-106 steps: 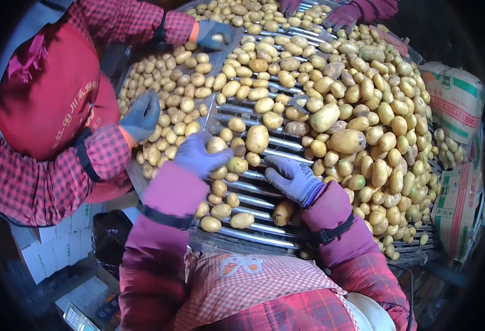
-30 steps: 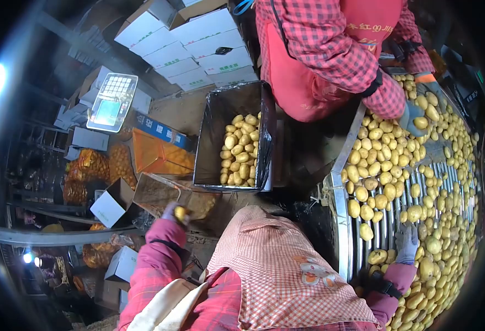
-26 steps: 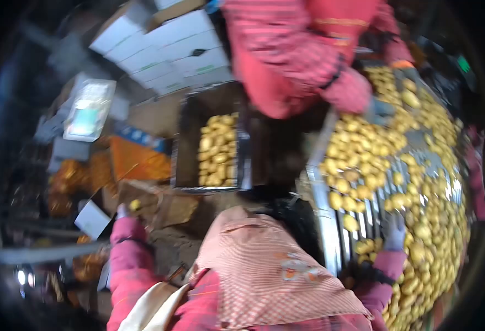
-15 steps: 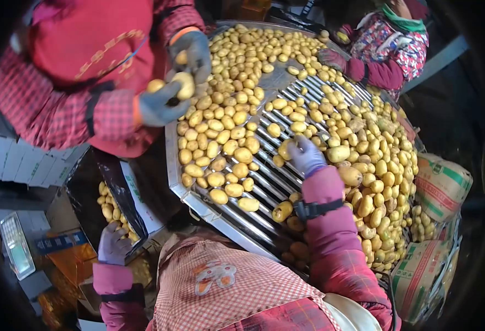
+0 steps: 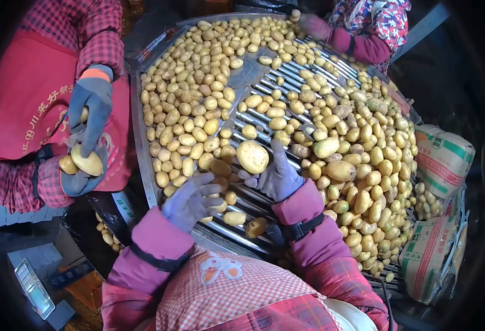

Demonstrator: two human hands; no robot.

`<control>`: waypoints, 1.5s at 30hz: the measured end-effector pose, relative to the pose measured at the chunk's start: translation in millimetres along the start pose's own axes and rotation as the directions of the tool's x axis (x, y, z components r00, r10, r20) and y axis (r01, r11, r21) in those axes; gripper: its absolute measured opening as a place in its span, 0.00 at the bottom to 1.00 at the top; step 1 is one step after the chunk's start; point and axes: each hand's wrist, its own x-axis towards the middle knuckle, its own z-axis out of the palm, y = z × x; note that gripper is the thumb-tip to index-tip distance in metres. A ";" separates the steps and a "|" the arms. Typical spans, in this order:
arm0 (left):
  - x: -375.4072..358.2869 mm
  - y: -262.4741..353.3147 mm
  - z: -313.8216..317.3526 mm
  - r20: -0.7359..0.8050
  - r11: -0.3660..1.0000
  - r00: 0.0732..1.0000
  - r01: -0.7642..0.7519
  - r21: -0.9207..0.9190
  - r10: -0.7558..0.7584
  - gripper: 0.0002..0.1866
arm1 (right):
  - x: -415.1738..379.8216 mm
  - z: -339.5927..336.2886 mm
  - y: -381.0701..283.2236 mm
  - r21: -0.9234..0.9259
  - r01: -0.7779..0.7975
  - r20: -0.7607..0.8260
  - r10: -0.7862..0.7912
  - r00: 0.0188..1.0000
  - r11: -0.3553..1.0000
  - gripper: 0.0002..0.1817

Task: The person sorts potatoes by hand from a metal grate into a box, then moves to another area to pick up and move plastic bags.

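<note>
A metal roller table [image 5: 143, 160] carries heaps of yellow potatoes [image 5: 364, 165]. My right hand [image 5: 280, 177], in a purple glove, lies on the rollers near the front. It grips a large potato [image 5: 252, 156] between thumb and fingers. My left hand [image 5: 190, 199], also in a purple glove, hovers with its fingers spread over a few small potatoes [image 5: 233, 217] at the table's near left edge and holds nothing. Both of my sleeves are magenta, and a checked apron is below them.
A co-worker in a red apron [image 5: 27, 105] stands at the left, with grey gloves holding potatoes [image 5: 86, 161]. Another person's hand [image 5: 311, 23] works at the far end. Printed sacks [image 5: 444, 160] stand at the right. A black box of potatoes [image 5: 107, 234] and a scale [image 5: 32, 287] sit lower left.
My left hand rose from the box at the lower left to the table's near edge. My right hand drew closer to me and now has the large potato.
</note>
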 end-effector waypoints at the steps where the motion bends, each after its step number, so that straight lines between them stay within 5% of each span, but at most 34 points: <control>1: 6.6 -5.1 4.5 -0.002 0.998 1.000 0.027 -0.062 -0.027 0.23 | 2.6 -1.3 4.8 0.004 -0.026 0.015 0.026 1.000 1.000 0.37; 3: 9.5 -14.3 4.8 0.026 0.996 0.999 0.024 -0.081 -0.021 0.26 | 6.0 -1.9 13.2 -0.002 -0.056 0.098 0.056 0.994 0.998 0.41; 5: 9.5 -17.9 6.4 -0.058 0.992 0.998 0.031 -0.126 -0.038 0.32 | -2.6 14.0 16.5 -0.280 0.036 0.104 -0.007 0.995 0.959 0.46; 7: 10.7 2.6 39.3 -0.333 0.991 0.937 0.073 -0.109 -0.106 0.37 | -4.8 15.3 17.3 -0.462 0.072 0.131 -0.013 0.991 0.884 0.46; 8: 9.0 5.4 36.6 -0.296 0.988 0.952 0.035 -0.151 -0.079 0.36 | -5.9 15.9 17.7 -0.545 0.093 0.144 -0.016 0.989 0.833 0.46; 10: 4.4 5.1 31.4 -0.319 0.991 0.946 0.024 -0.129 -0.065 0.32 | -2.8 13.0 9.6 -0.694 0.240 0.176 -0.163 0.971 0.679 0.40; 13: -5.2 4.8 33.9 -0.302 0.993 0.952 0.014 -0.119 -0.050 0.27 | -3.2 -3.9 1.7 -0.853 0.080 -0.099 -0.311 0.945 0.516 0.28; 15: -2.9 1.5 42.0 -0.447 0.995 0.893 0.003 -0.101 -0.048 0.26 | -17.2 6.8 2.6 -0.901 0.008 -0.111 -0.249 0.962 0.434 0.23; 16: 0.1 -2.4 36.5 -0.402 0.985 0.910 0.033 -0.168 -0.099 0.26 | -19.2 4.3 6.4 -0.984 0.068 0.022 -0.270 0.963 0.162 0.23; 17: 3.6 -5.5 31.0 -0.356 0.970 0.923 0.064 -0.233 -0.146 0.26 | -20.1 0.9 7.1 -0.985 0.124 0.151 -0.244 0.958 -0.124 0.22; 19: 3.9 -6.2 34.6 -0.311 0.986 0.941 0.094 -0.137 -0.133 0.27 | -25.9 2.8 5.0 -0.998 0.052 0.046 -0.235 0.971 0.021 0.24; 20: 5.5 -7.4 31.5 -0.254 0.981 0.956 0.111 -0.158 -0.149 0.27 | -35.1 7.3 -7.1 -0.978 0.002 -0.061 -0.294 0.954 0.208 0.24; 21: 6.6 -8.6 26.4 -0.201 0.976 0.967 0.122 -0.180 -0.158 0.27 | -38.0 -22.4 -22.4 -0.998 0.039 0.055 -0.481 0.875 -0.043 0.24; 22: 9.3 -10.0 20.0 -0.179 0.973 0.970 0.129 -0.189 -0.163 0.27 | -44.3 -34.3 -47.0 -0.993 -0.015 0.061 -0.599 0.799 -0.121 0.24; 23: 11.0 -11.5 17.7 -0.169 0.973 0.972 0.131 -0.191 -0.165 0.27 | -59.1 13.8 -77.4 -0.918 -0.256 -0.384 -0.511 0.769 0.304 0.24; 24: 12.6 -12.6 16.1 -0.172 0.982 0.976 0.109 -0.156 -0.135 0.28 | -67.7 -31.8 -98.0 -0.892 -0.216 0.166 -0.733 0.660 -0.397 0.25; 25: 13.7 -13.4 15.9 -0.173 0.989 0.979 0.085 -0.122 -0.105 0.29 | -77.0 -44.5 -113.1 -0.730 -0.367 0.239 -0.718 0.653 -0.576 0.25; 27: 13.3 -15.6 20.2 -0.165 0.995 0.983 0.067 -0.071 -0.078 0.30 | -77.5 -62.1 -119.0 -0.681 -0.413 -0.024 -0.545 0.838 -0.605 0.29; 28: 12.4 -15.4 22.3 -0.176 0.997 0.982 0.065 -0.027 -0.069 0.30 | -73.5 -71.6 -107.0 -0.539 -0.456 0.081 -0.582 0.809 -0.709 0.31; 33: 10.2 -17.8 14.9 -0.050 0.991 0.997 -0.046 0.128 0.052 0.23 | -23.3 -33.1 -82.1 -0.677 -0.399 -0.104 -0.456 0.884 -0.618 0.28; 35: 11.1 -20.2 12.5 0.023 0.917 0.986 -0.161 0.364 0.164 0.20 | -12.5 -43.3 -66.2 -0.799 -0.211 0.001 -0.352 0.936 -0.563 0.25; 37: 9.6 -18.4 15.8 -0.043 0.963 0.990 -0.119 0.242 0.133 0.18 | -26.9 -19.6 -46.5 -0.831 -0.016 0.128 -0.219 0.967 -0.557 0.29; 38: 10.1 -20.2 13.5 -0.061 0.980 0.993 -0.090 0.177 0.102 0.18 | -38.9 -6.5 -50.7 -0.926 -0.051 0.016 -0.174 0.985 -0.373 0.32; 39: 10.2 -21.5 12.0 -0.077 0.992 0.994 -0.062 0.110 0.071 0.17 | -53.1 4.2 -61.5 -0.953 0.077 0.166 -0.293 0.942 -0.294 0.31; 40: 8.9 -20.8 12.6 -0.102 0.997 0.994 -0.034 0.064 0.041 0.16 | -69.6 6.4 -73.3 -0.963 -0.183 -0.060 -0.505 0.861 -0.198 0.29; 42: 7.2 -19.3 16.2 -0.141 0.999 0.990 -0.020 0.037 0.025 0.17 | -110.2 -27.6 -108.5 -0.702 -0.430 0.128 -0.694 0.708 -0.568 0.25; 43: 8.0 -19.1 17.9 -0.176 1.000 0.984 -0.007 0.014 0.010 0.17 | -128.4 -41.1 -114.2 -0.664 -0.576 -0.004 -0.768 0.640 -0.477 0.25; 45: 10.7 -21.2 14.0 -0.148 0.996 0.988 -0.034 0.084 0.046 0.17 | -140.9 -49.4 -95.7 -0.253 -0.579 0.190 -0.627 0.756 -0.775 0.25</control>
